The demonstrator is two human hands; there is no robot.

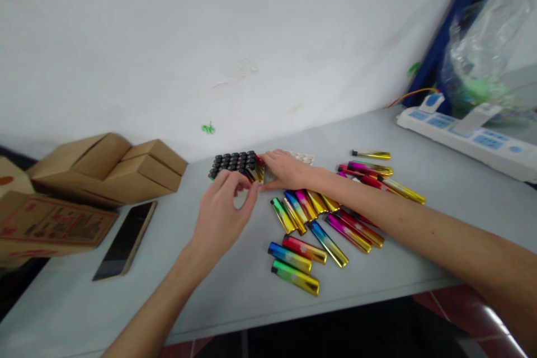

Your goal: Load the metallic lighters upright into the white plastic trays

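Forearms: ours come in low from the bottom corners, bare, crossing above the desk (235, 291) front edge.
Left hand (222, 210): our fingers (247, 190) curl in a loose pinch just before the tray; we cannot tell whether anything small sits between them.
Right hand (287, 170): lies flat, fingers spread and released, touching the right side of the tray.
Tray of lighters (235, 163): a tight block of upright lighters, black caps in neat rows, glossy metallic sides, near the wall (210, 39) and between our two hands.
Loose lighters (310, 224): slim, shiny sticks in rainbow gradients with gold ends, scattered flat under and beside our right forearm; a few more (373, 170) lie further right.
Open room: bare pale grey desk surface lies left of our left arm and along the front edge.
Phone (126, 240): flat dark glass slab, lying well left of the tray.
Cardboard boxes (109, 170): matt brown, folded flaps, piled at the left edge.
Power strip (461, 137): white plastic, long, at the far right against the wall.
Plastic bag (486, 50): clear, crinkled, above the strip.
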